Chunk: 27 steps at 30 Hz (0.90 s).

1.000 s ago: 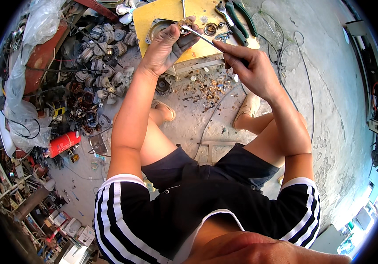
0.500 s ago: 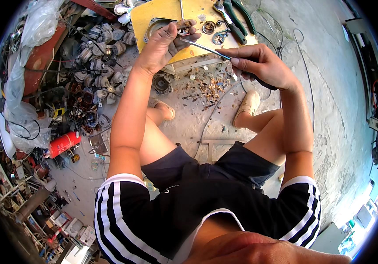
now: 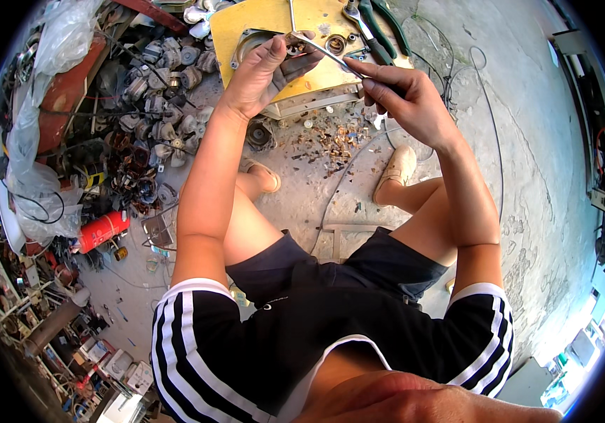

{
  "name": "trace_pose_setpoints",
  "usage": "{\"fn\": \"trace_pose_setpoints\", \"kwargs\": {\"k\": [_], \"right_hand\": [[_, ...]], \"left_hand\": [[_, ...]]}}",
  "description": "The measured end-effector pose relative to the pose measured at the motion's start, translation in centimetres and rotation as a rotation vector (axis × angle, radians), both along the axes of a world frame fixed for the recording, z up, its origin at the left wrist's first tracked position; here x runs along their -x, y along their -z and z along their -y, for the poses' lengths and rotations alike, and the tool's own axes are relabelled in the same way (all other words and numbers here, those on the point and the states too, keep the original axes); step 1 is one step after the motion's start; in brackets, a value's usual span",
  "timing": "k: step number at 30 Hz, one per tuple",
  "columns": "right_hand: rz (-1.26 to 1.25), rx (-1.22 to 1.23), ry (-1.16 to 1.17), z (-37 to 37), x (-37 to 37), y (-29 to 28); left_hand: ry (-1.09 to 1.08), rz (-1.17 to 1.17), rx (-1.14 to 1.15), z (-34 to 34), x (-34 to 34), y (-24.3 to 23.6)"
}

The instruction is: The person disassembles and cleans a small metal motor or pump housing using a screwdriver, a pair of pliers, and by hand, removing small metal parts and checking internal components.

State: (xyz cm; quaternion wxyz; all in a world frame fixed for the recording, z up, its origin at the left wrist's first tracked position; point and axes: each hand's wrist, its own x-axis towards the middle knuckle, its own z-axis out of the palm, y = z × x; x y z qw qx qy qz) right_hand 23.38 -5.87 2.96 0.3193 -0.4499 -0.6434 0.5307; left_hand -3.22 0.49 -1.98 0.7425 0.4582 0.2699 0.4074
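Observation:
My left hand (image 3: 254,79) is raised over the near edge of a yellow board (image 3: 257,15), its fingers curled around a small round metal part (image 3: 295,48), mostly hidden by the fingers. In my right hand (image 3: 415,102) is a screwdriver (image 3: 327,55), whose long thin shaft slants up and left. Its tip reaches the part or lies just over it; I cannot tell if they touch. On the board, a coppery ring (image 3: 335,44), a ratchet wrench (image 3: 367,29) and dark green-handled pliers (image 3: 387,27) lie right of my left hand.
Heaped small motors and metal parts (image 3: 165,77) cover the floor at left, near a red cylinder (image 3: 103,231). Scraps (image 3: 341,144) litter the concrete between my feet. Black cable (image 3: 489,106) trails along the right. A round metal housing (image 3: 259,134) sits by my left foot.
My right hand has moved up and slightly left, bringing the screwdriver's tip up to the part. My left hand has hardly moved and still holds it.

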Motion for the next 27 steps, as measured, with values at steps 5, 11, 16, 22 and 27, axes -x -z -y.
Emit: {"fn": "trace_pose_setpoints", "kwargs": {"k": [5, 11, 16, 22, 27], "right_hand": [[0.079, -0.018, -0.026, -0.1, 0.4, -0.1], [0.08, -0.097, 0.008, 0.1, 0.6, 0.1], [0.109, -0.113, 0.036, -0.1, 0.3, 0.3], [0.15, -0.11, 0.042, -0.1, 0.4, 0.3], [0.155, -0.107, 0.066, 0.0, 0.2, -0.2]], "left_hand": [[-0.03, -0.013, 0.013, 0.0, 0.1, 0.2], [-0.001, 0.014, 0.007, -0.3, 0.3, 0.3], [-0.04, 0.025, -0.027, -0.3, 0.2, 0.1], [-0.027, 0.023, -0.028, -0.6, 0.5, 0.7], [-0.058, 0.045, -0.016, -0.2, 0.0, -0.4]]}}
